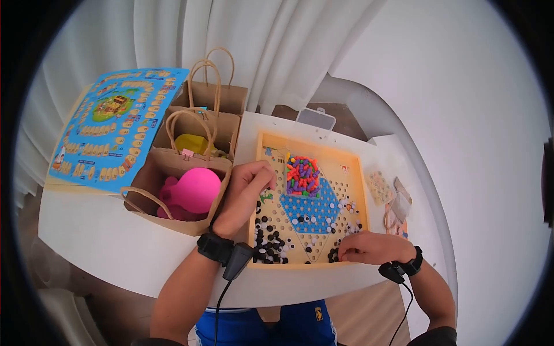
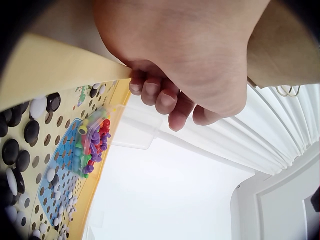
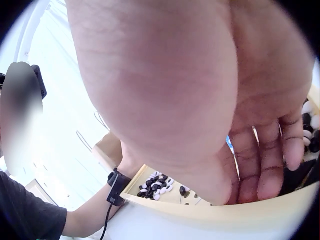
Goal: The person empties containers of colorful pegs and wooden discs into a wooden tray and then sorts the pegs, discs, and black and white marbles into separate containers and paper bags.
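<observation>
A wooden tray-like game board with a pale rim and a holed face lies before me. Over its left rim hovers my left hand, its fingers loosely curled and nothing visible in them. My right hand reaches over the front right corner, fingers bent a little and lowered beside black pieces; the palm partly hides what lies under them. Black and white round pieces are heaped at the front left. More white pieces scatter along the right. A clear box of colored pegs stands on the blue hexagon.
Left of the board stand brown paper bags, one holding a pink object. A blue printed game sheet leans behind them. A clear plastic lid lies at the back; small round discs and packets sit right.
</observation>
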The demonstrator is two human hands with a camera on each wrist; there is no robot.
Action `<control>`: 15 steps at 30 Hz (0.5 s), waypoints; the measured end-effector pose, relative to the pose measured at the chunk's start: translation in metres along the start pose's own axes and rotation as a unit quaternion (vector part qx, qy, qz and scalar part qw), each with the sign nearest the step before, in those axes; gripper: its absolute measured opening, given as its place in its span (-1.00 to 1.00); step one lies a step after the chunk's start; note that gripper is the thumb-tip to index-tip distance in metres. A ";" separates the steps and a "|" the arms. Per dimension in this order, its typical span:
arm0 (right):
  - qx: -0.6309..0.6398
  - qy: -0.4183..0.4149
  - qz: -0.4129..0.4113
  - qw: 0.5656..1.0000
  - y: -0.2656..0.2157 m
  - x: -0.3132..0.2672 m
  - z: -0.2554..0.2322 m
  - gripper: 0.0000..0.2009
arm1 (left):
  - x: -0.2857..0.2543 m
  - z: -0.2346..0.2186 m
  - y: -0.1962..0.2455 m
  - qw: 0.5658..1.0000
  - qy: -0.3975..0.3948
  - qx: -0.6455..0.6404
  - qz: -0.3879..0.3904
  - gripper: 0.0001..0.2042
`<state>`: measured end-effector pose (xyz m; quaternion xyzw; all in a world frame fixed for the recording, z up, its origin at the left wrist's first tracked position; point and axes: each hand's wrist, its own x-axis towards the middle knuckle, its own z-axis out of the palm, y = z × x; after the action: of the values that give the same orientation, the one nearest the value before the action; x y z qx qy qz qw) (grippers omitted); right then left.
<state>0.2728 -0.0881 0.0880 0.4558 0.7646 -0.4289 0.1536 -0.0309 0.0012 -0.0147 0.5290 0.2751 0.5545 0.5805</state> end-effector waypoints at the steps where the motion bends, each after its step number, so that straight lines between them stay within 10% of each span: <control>1: -0.004 0.000 0.000 1.000 0.000 0.002 -0.001 -0.76 | 0.000 0.001 0.001 1.000 0.002 0.000 0.003 -0.61; 15: 0.011 -0.062 0.029 0.998 0.007 0.008 -0.001 -0.73 | 0.000 0.001 0.003 1.000 -0.011 -0.015 0.012 -0.65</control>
<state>0.2741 -0.0816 0.0797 0.4524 0.7354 -0.4596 0.2080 -0.0311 -0.0002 -0.0113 0.5291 0.2540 0.5598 0.5850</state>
